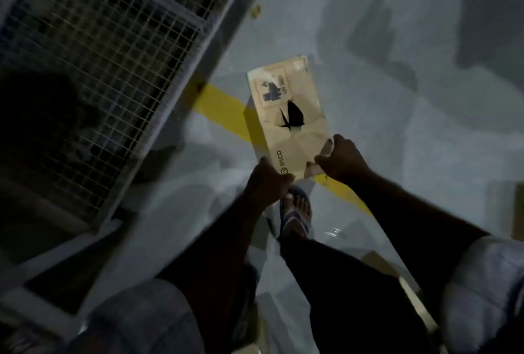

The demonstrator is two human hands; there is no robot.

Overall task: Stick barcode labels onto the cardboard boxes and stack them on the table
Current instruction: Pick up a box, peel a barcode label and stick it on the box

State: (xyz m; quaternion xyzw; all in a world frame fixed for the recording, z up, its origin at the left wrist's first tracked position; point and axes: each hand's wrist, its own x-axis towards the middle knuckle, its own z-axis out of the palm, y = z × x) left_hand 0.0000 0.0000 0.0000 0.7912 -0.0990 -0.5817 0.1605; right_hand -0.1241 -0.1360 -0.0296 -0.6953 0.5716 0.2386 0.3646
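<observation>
Cardboard box (300,138): one, tan, held in the air over the grey floor (397,126), top face to the camera. It has "PICO" printed near the left hand, a blue printed mark at the far end and one dark torn hole (293,114) near the middle. Two hands on it, both at the near edge. The left hand (268,183) grips the near left corner with fingers curled round the edge beside the print. The right hand (344,159) grips the near right corner, fingers curled, thumb pinching the top. The cardboard box reaches forward and away from both hands, its far end free. Whether it is folded flat cannot be told. One yellow stripe (224,107) on the floor runs under the box. One wire mesh cage (99,56) stands to the left, apart from the box. One foot in a sandal (296,212) shows below the hands. Two pale short sleeves, left (141,316) and right (487,282). Frame dim and blurred.
</observation>
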